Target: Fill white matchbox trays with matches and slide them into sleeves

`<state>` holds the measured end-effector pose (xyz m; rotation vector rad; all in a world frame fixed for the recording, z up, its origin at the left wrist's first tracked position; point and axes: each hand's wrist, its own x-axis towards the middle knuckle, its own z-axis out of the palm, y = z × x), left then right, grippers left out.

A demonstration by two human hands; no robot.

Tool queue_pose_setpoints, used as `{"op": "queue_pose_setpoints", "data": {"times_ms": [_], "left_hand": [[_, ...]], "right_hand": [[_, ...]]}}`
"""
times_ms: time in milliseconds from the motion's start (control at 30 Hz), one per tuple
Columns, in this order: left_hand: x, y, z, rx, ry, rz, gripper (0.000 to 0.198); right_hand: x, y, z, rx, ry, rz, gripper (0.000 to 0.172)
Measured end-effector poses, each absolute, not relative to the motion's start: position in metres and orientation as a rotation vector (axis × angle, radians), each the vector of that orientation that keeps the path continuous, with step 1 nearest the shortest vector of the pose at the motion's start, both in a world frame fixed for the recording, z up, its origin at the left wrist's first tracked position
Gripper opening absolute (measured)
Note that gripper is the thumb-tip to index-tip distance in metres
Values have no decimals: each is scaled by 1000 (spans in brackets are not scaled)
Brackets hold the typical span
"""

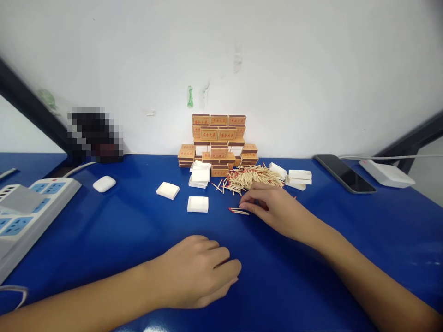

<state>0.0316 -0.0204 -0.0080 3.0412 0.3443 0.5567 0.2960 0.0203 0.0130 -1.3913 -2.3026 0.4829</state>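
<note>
My right hand (268, 205) is closed in a pinch, thumb against index finger, low over the blue table. At its fingertips a few red-headed matches (238, 212) lie together; the upper one runs to the thumb and seems pinched. Just behind this hand is a heap of loose matches (254, 177). My left hand (202, 272) rests on the table nearer to me, its fingers curled in, with nothing visible in them. An open white matchbox tray (198, 204) lies beyond it, and another tray (168, 190) sits farther left.
Orange matchboxes (218, 121) are stacked against the wall. White trays (200, 174) are piled left of the match heap, more trays (299, 175) right of it. A phone (344, 173) and white box (386, 174) lie right; a white case (104, 184) and power strip (44, 207) left.
</note>
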Motion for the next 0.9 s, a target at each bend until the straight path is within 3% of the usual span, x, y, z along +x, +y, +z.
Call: {"op": "queue_pose_setpoints", "data": {"times_ms": [600,900], "left_hand": [[31,-23,-8,3044,341,579,17],[29,-23,-7,3050,336,586,16]], "right_hand": [[287,41,-3,-1528,-2274,55,8],[287,42,-2,-1476,-2361,-14,19]]}}
